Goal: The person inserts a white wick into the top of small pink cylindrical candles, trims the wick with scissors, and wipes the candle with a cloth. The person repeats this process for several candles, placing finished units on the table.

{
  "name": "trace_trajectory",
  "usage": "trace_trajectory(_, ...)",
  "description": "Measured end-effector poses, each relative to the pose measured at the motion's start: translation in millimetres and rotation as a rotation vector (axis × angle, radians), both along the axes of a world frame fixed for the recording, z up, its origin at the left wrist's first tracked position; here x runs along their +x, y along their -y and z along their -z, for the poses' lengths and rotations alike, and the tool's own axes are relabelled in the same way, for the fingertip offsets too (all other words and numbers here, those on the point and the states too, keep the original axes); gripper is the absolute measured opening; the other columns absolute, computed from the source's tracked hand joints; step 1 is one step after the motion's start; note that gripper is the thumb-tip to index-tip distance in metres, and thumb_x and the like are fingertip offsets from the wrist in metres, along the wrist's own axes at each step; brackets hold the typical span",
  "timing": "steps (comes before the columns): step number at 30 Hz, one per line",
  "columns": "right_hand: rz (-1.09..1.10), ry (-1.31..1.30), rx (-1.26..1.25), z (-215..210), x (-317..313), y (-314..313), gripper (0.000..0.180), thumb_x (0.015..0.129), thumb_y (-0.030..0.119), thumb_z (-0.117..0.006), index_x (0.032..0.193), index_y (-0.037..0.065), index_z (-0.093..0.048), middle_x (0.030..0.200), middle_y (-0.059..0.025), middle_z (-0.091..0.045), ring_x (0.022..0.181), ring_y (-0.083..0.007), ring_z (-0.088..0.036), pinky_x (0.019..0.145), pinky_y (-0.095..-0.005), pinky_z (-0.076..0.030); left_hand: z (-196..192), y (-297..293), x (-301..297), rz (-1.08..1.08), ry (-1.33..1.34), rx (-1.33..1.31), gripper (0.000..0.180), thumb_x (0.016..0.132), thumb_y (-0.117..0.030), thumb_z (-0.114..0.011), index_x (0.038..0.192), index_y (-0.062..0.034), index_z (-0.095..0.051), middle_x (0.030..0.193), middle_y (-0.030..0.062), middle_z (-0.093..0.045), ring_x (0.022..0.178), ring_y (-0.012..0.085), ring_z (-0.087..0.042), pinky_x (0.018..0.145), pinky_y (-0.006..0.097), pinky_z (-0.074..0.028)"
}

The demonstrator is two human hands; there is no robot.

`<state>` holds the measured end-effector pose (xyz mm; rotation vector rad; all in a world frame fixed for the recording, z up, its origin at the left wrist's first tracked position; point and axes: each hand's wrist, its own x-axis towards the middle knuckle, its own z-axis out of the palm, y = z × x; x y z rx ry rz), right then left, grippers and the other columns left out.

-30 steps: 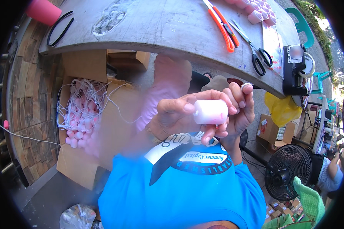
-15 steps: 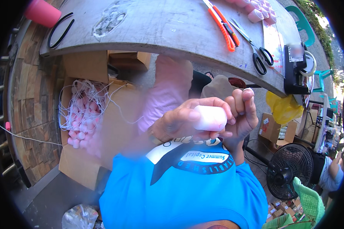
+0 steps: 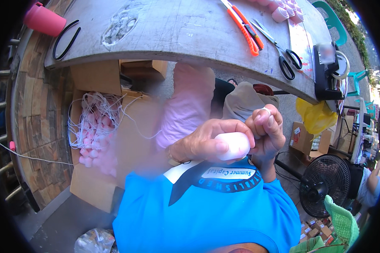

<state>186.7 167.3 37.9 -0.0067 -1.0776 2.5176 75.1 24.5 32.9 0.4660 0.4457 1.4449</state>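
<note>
Close to my chest, my left hand (image 3: pixel 200 143) grips a small pale pink-white cylinder (image 3: pixel 235 145), with the thumb across its front. My right hand (image 3: pixel 267 128) is bunched against the cylinder's right end, fingers curled tight. A thin white string (image 3: pixel 266 110) lies looped over one of its fingers. A blurred pink shape (image 3: pixel 185 109) hangs just behind my left wrist. My blue shirt (image 3: pixel 207 211) fills the lower middle of the view.
A grey table (image 3: pixel 177 33) carries orange utility knives (image 3: pixel 245 30), scissors (image 3: pixel 283 59), a pink cup (image 3: pixel 44 19), a black cable loop (image 3: pixel 65 40) and a tape dispenser (image 3: pixel 328 71). Below it, a cardboard box (image 3: pixel 93 135) holds pink cylinders and tangled string. A floor fan (image 3: pixel 323 185) stands at the right.
Both hands and the cylinder have sunk a little lower toward my chest. My left thumb now lies further across the cylinder.
</note>
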Motion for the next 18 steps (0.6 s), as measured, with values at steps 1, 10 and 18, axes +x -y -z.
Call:
trace_trajectory(1,-0.005,0.003,0.009,-1,1,0,0.026,0.098,0.021,-0.054,0.099,-0.004,-0.063,0.055,0.0037,-0.037,0.046,-0.0038,-0.027,0.041,-0.0234,-0.020,-3,0,1,-0.019,-0.010,-0.020,0.069,0.073,-0.050,-0.070,0.113,0.0039,-0.056,0.088,0.0083,-0.060,0.074,0.0098,-0.058,0.062,0.021,-0.044)
trace_trajectory(10,-0.018,0.039,0.099,-2,6,-1,0.025,0.095,0.018,-0.056,0.094,-0.005,-0.065,0.060,-0.0044,-0.055,0.044,-0.0034,-0.032,0.039,-0.0229,-0.023,4,4,2,0.026,-0.073,0.050,0.055,0.079,-0.043,-0.064,0.112,0.0007,-0.060,0.100,0.0065,-0.059,0.091,0.0114,-0.055,0.078,0.023,-0.042)
trace_trajectory(18,-0.075,0.029,0.138,-11,8,-2,0.024,0.094,0.015,-0.058,0.095,-0.008,-0.065,0.069,-0.0140,-0.065,0.050,-0.0119,-0.057,0.038,-0.0223,-0.032,13,4,2,0.027,-0.138,0.094,0.060,0.079,-0.050,-0.061,0.110,0.0014,-0.063,0.098,0.0074,-0.062,0.090,0.0124,-0.057,0.076,0.024,-0.043)
